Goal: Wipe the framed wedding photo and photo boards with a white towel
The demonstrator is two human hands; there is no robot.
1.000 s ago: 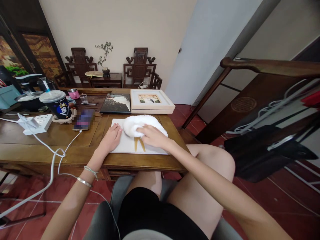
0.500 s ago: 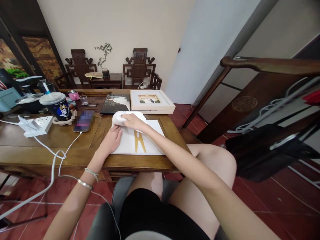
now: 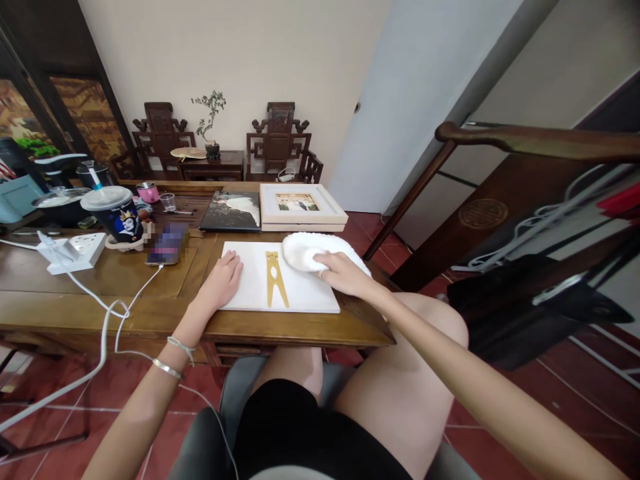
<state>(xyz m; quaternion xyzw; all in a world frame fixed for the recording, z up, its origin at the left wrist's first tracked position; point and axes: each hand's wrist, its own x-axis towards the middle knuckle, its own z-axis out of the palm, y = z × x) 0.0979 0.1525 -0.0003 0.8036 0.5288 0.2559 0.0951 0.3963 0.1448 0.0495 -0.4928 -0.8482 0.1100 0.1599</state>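
A white rectangular board (image 3: 245, 293) lies on the wooden table in front of me, a gold figure shaped like a letter A (image 3: 273, 280) on its face. My left hand (image 3: 224, 277) rests flat on the board's left side, fingers stretched out. On the right, my right hand (image 3: 340, 270) grips a bunched white cloth (image 3: 300, 250). The cloth covers the board's upper right corner, and its loose part spreads past the board's right edge. The fingertips of my right hand are partly hidden in the cloth.
Behind the board lie a white picture frame (image 3: 337, 213) and a dark picture panel (image 3: 220, 213). To the left are a phone (image 3: 167, 244) on a cable, a lidded cup (image 3: 117, 217) and a white power strip (image 3: 83, 253). A wooden rack (image 3: 500, 141) stands right.
My right hand has moved the white cloth from the board's upper left to its upper right, uncovering the top of the gold figure. My left hand stays in place.
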